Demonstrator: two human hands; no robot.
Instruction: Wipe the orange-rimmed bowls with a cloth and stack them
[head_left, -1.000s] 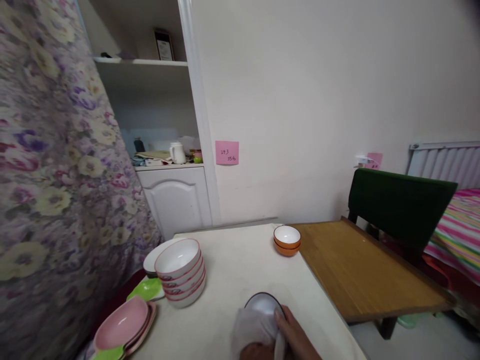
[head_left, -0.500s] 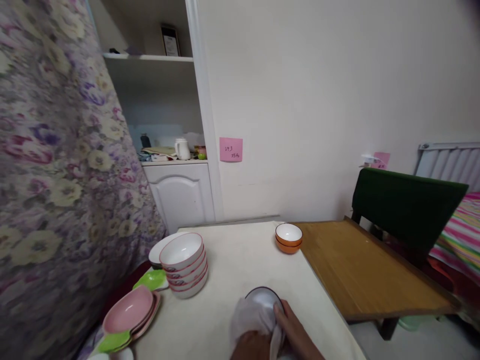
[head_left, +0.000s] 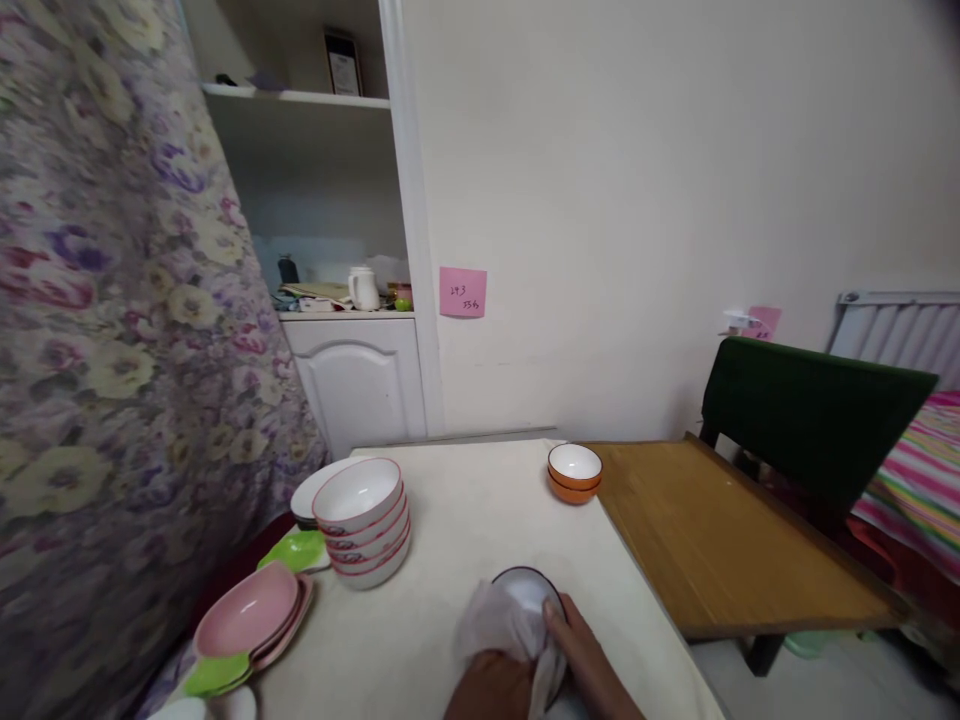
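A dark-rimmed white bowl (head_left: 529,590) sits on the white table (head_left: 465,520) near its front edge. My right hand (head_left: 589,665) grips the bowl's right rim, thumb on the edge. My left hand (head_left: 487,690) presses a pale cloth (head_left: 495,625) into the bowl, fingers closed on the cloth. Both hands are cut off by the bottom of the view.
A stack of red-rimmed white bowls (head_left: 364,520) stands at the left, with pink dishes (head_left: 251,620) and green dishes (head_left: 296,550) beside it. Orange bowls (head_left: 574,472) sit at the far right corner. A wooden table (head_left: 720,540) and green chair (head_left: 810,410) adjoin on the right.
The hands, cloth and bowl stay in the same place on the table; the cloth has shifted slightly over the bowl. The view has tilted a little.
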